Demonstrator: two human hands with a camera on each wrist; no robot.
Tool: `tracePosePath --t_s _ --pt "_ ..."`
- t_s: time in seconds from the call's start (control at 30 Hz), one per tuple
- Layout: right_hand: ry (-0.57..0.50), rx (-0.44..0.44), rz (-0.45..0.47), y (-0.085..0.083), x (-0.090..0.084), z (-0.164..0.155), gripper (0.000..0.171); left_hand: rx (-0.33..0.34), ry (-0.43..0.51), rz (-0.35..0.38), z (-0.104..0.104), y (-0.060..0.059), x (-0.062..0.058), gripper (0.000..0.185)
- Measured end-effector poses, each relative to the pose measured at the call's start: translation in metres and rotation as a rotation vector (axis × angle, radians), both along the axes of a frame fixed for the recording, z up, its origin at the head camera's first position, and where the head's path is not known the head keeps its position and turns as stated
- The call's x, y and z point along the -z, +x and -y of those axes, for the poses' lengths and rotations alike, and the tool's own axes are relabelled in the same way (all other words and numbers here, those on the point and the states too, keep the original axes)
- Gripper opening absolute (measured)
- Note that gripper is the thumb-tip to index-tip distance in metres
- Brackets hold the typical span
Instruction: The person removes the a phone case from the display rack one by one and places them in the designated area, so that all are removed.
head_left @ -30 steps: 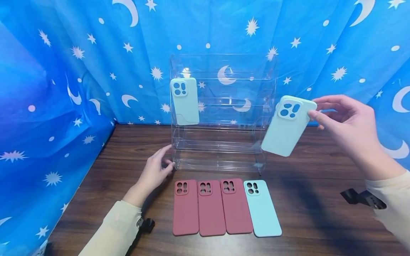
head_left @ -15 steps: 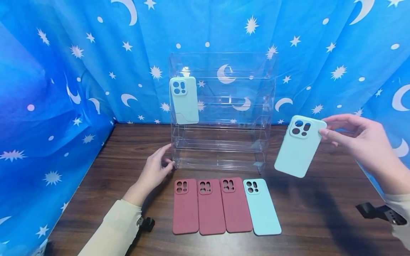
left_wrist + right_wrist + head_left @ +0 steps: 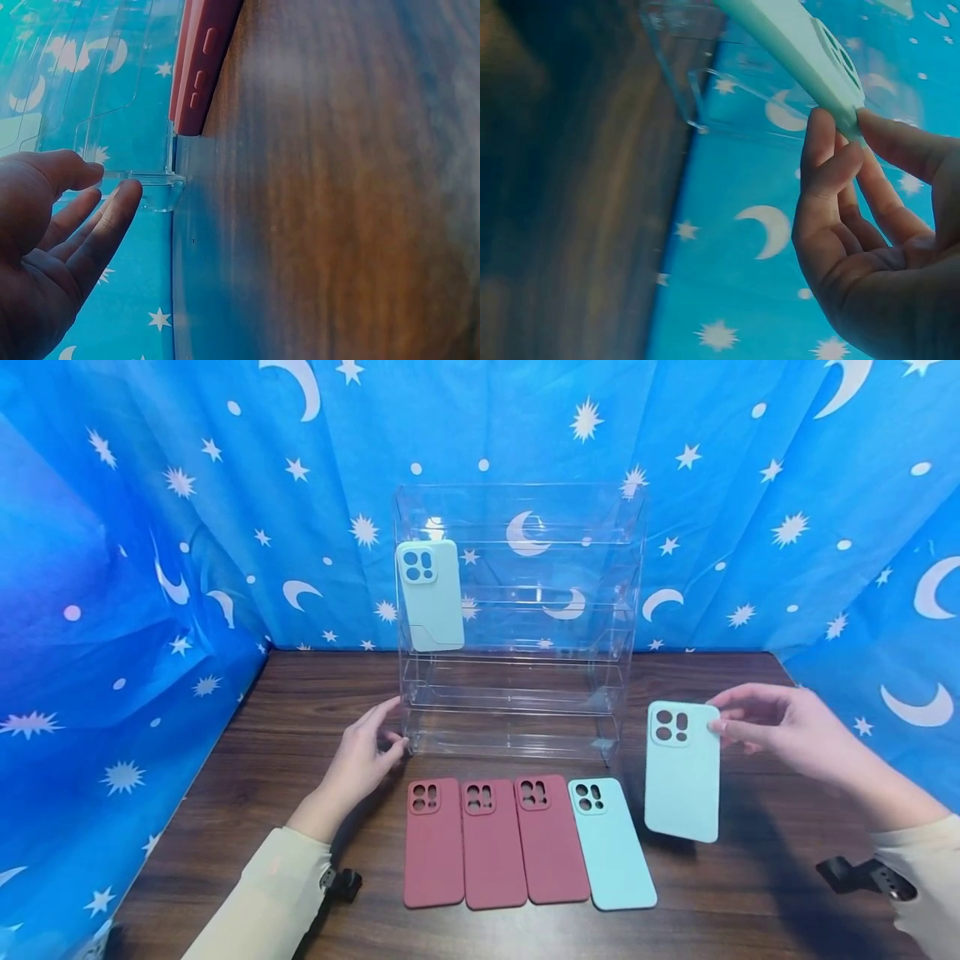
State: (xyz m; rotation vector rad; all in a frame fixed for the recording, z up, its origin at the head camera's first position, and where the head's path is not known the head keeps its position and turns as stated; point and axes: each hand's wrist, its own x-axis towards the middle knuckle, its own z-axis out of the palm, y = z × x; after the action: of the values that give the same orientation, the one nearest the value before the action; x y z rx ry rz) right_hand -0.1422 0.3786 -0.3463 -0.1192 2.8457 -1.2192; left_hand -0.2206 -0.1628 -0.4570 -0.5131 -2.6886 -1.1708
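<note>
on the right side of the tabletop (image 3: 750,893), the right hand (image 3: 787,739) pinches a mint phone case (image 3: 682,771) by its top right corner, thumb on one face and fingers (image 3: 821,161) on the other. the case hangs upright, camera cutout up, its lower edge close to the wood; cannot tell if it touches. it sits just right of the row of cases lying flat: three dark red cases (image 3: 492,843) side by side, then a light blue case (image 3: 611,845) next to them on the right. the left hand (image 3: 362,760) holds nothing, fingers relaxed and slightly spread, fingertips (image 3: 127,196) touching the lower left front corner of the clear plastic rack (image 3: 517,693). the rack stands behind the row, with tiered ledges. another mint case (image 3: 430,596) stands upright on an upper ledge at the rack's left end. blue cloth with stars and moons (image 3: 150,527) hangs behind and to both sides. cream sleeves (image 3: 262,902) cover both forearms.
</note>
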Motion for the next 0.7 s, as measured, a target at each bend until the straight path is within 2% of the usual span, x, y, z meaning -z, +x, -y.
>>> tracePosePath --t_s 0.1,0.33,0.7 --pt "-0.013 -0.049 0.072 0.0 0.014 0.002 0.038 -0.003 0.002 -0.001 0.0 0.0 0.0 0.069" --pt "-0.067 -0.102 0.224 -0.002 0.038 -0.003 0.04 -0.005 -0.005 0.004 0.0 0.0 0.0 0.07" --pt "-0.139 -0.109 0.322 -0.004 0.062 -0.01 0.043 0.0 0.007 0.003 0.0 0.0 0.0 0.07"
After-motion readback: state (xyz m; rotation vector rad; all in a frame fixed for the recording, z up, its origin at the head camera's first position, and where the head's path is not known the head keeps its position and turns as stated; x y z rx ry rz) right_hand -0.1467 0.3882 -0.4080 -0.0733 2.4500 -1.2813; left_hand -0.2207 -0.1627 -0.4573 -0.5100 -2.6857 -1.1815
